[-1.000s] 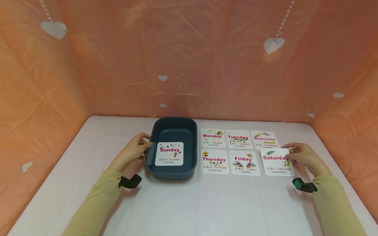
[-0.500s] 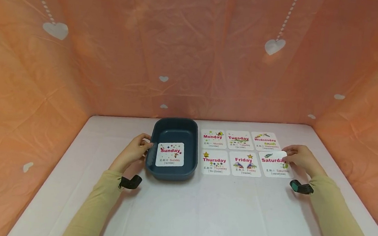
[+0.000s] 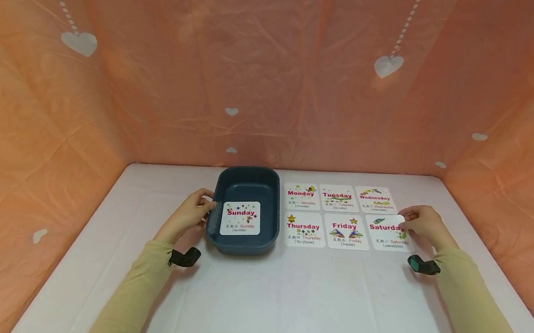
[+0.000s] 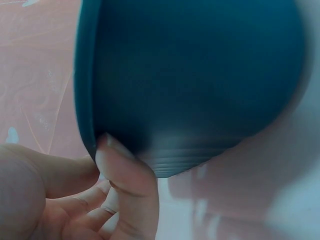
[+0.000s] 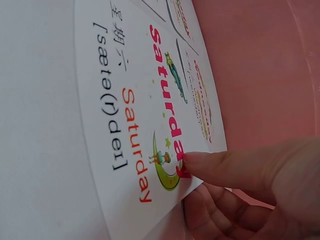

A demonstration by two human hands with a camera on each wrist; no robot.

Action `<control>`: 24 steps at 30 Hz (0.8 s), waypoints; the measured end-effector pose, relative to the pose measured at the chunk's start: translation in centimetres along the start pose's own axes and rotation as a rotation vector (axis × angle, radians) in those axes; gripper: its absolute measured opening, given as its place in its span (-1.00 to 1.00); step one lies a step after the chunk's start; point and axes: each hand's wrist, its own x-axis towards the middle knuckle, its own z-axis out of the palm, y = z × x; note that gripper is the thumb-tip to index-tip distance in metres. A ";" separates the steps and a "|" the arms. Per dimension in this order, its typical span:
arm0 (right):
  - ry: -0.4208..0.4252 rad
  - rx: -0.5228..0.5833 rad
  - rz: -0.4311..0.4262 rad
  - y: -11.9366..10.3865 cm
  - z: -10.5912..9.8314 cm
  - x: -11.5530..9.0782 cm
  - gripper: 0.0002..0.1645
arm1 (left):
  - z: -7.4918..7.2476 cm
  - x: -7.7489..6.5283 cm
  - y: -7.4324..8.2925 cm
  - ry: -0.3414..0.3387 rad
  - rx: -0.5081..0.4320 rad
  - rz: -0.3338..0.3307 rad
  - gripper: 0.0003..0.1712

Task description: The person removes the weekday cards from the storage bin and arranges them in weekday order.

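A dark blue tray (image 3: pixel 243 246) stands on the table with the Sunday card (image 3: pixel 241 218) lying in it. At its left side, my left hand (image 3: pixel 190 212) pinches the rim; in the left wrist view a fingertip (image 4: pixel 117 155) presses on the tray wall (image 4: pixel 200 75). My right hand (image 3: pixel 429 225) holds the right edge of the Saturday card (image 3: pixel 387 233), thumb on the printed face and the other fingers behind it, as the right wrist view shows. That card is at the right end of the front row, beside the Friday card (image 3: pixel 345 232).
The Thursday card (image 3: pixel 305 230) lies beside the tray. Behind are the Monday card (image 3: pixel 302 197), Tuesday card (image 3: pixel 339 199) and Wednesday card (image 3: pixel 374 200). White cloth covers the table (image 3: pixel 292 299). Orange sheeting (image 3: pixel 276 80) with hearts encloses the back and sides.
My right hand has brought the Saturday card slightly left and down, from overlapping the Wednesday card into line with the Friday card. The left hand keeps its place on the tray.
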 end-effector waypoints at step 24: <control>-0.035 -0.011 0.054 -0.2 0.0 0.2 -0.51 | 0.0 0.1 -0.1 0.004 0.009 0.007 -0.60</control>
